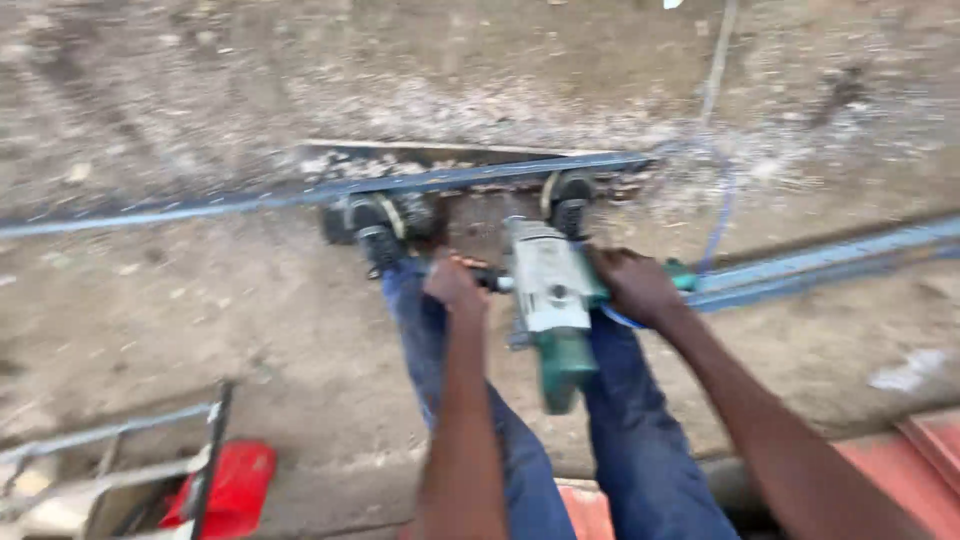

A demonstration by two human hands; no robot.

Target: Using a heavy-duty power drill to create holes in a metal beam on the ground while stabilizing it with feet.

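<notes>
Dirt ground [200, 320]: blurred drill [548, 290] bit apparently hidden.

Left hand [453, 283], right hand [635, 285]; both clenched, arms outstretched

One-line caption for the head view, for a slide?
Both hands, left hand and right hand, grip a green power drill above a blue steel bar pinned underfoot.

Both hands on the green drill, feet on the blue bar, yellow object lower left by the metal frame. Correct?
One slip: the object at lower left by the metal frame is red, not yellow, as the head view shows. The rest stands: left hand and right hand grip the green drill, and both feet rest on the blue bar.
</notes>
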